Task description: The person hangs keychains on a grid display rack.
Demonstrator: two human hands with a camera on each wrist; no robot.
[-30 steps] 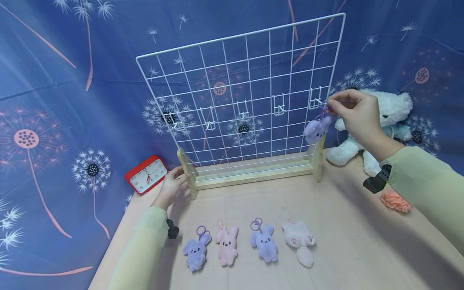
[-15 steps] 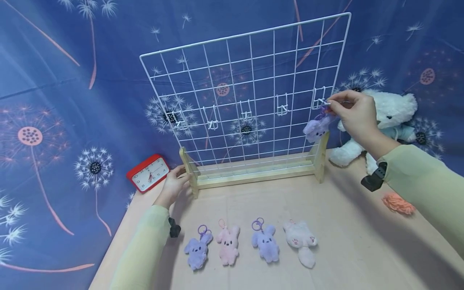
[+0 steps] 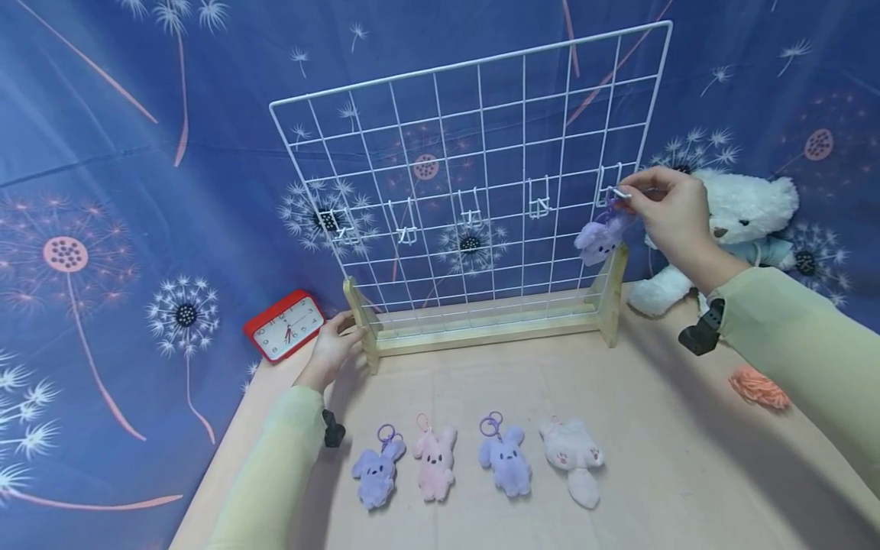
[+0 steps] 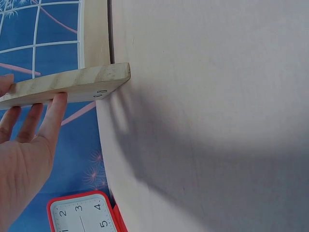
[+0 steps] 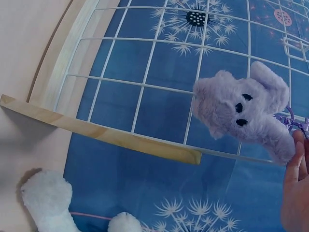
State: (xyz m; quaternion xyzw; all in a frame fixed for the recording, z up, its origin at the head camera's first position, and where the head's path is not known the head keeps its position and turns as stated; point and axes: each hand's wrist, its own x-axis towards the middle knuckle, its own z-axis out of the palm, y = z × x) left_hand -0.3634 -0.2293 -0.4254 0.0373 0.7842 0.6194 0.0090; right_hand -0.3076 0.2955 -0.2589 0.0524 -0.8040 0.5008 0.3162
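A white wire grid panel [image 3: 479,63] stands upright in a wooden base, with several white hooks across it. My left hand [image 3: 331,350] grips the base's left wooden end piece [image 4: 72,83], thumb on one side and fingers on the other. At the rightmost hook [image 3: 608,192], my right hand [image 3: 677,218] pinches the purple ring of a purple plush keychain [image 5: 227,104]. The plush dangles below the fingertips, in front of the grid. The hook's tip shows beside the fingertips; whether the ring is around it I cannot tell.
Purple [image 3: 377,477], pink [image 3: 435,466], another purple [image 3: 509,462] and white [image 3: 574,451] plush keychains lie in a row on the table. A red clock [image 3: 285,326] stands left of the base. A white teddy bear [image 3: 749,202] and an orange tassel [image 3: 758,387] are at right.
My right hand and the purple plush keychain have shifted slightly left relative to the grid, closer to the rightmost hook. My left hand keeps its hold on the base. The head view has shifted slightly.
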